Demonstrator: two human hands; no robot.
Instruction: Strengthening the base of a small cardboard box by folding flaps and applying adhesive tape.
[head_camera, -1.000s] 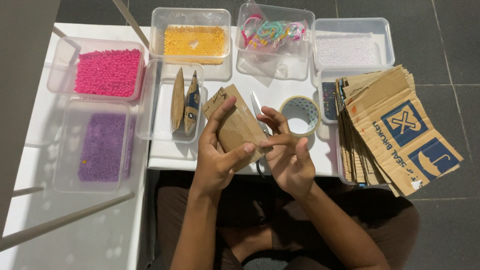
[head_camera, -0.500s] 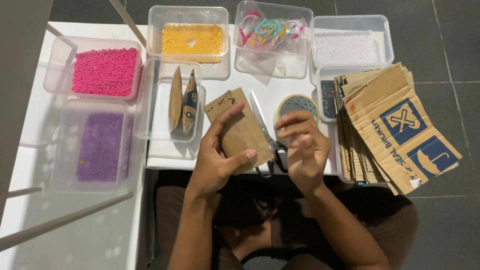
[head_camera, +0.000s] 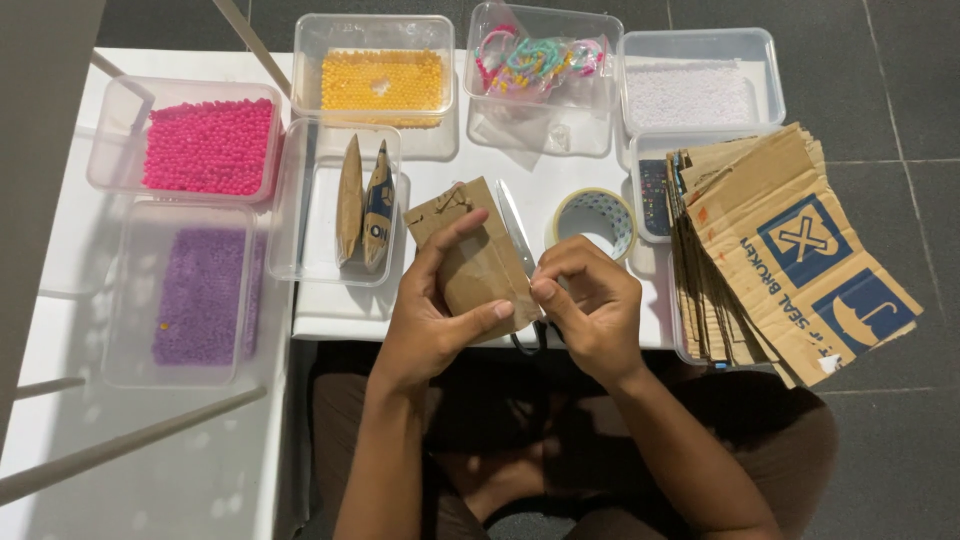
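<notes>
Tight quarters on the desk (head_camera: 330, 320). Both hands sit at its near edge, and only a thin strip of bare white lies under them. Straight ahead, scissors (head_camera: 516, 235) and a tape roll (head_camera: 596, 218) block the middle lane. To the left, a clear tub with folded cardboard pieces (head_camera: 335, 205) stands close; beyond it, tubs of pink beads (head_camera: 205, 145) and purple beads (head_camera: 200, 295). To the right, a cardboard stack (head_camera: 790, 255) walls off that side. The far row of tubs is packed edge to edge. A small open patch shows between tape and far tubs.
</notes>
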